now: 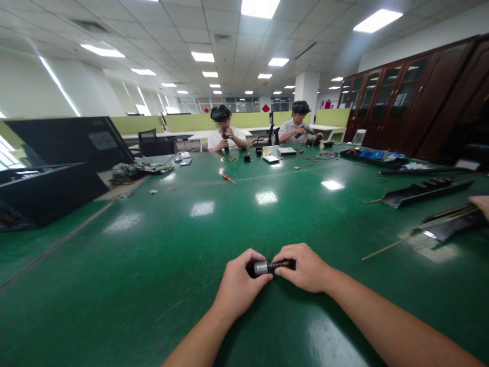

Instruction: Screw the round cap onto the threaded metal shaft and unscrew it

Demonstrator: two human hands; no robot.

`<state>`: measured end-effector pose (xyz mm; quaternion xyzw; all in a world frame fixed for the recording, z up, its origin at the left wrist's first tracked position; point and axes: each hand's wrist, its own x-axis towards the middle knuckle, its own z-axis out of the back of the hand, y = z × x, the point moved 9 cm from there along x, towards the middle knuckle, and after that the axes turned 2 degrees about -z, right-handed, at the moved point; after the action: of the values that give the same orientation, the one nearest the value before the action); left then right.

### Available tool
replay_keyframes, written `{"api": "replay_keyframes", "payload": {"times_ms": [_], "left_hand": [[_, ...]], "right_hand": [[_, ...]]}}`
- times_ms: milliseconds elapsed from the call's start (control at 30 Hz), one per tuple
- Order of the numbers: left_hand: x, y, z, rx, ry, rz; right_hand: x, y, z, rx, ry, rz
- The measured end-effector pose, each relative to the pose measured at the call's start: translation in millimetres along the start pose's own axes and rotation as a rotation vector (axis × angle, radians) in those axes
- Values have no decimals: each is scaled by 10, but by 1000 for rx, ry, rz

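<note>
On the green table (179,239), close in front of me, lies a small mechanical part (261,268): a silver metal cylinder with a dark shaft that looks wound with a spring. My left hand (237,285) is closed around the cylinder end, thumb in front and fingers behind. From the other side, my right hand (305,269) grips the shaft end between thumb and fingers. Both ends of the part are partly hidden by my fingers, and its exact kind is not clear.
An orange screwdriver (228,178) lies farther out. Long black trays (418,192) and thin yellowish rods (385,251) are at the right, by another person's hand (482,203). A black monitor (69,140) stands left. Two people (228,138) handle parts across the table.
</note>
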<state>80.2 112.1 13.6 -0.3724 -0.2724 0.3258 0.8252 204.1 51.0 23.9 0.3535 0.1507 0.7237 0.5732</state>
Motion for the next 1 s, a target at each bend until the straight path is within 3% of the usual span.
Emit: {"api": "replay_keyframes", "payload": {"times_ms": [1000], "left_hand": [[-3,-1,15,0,3,-8]], "right_hand": [[-1,-36,5,12,-22,-30]]}}
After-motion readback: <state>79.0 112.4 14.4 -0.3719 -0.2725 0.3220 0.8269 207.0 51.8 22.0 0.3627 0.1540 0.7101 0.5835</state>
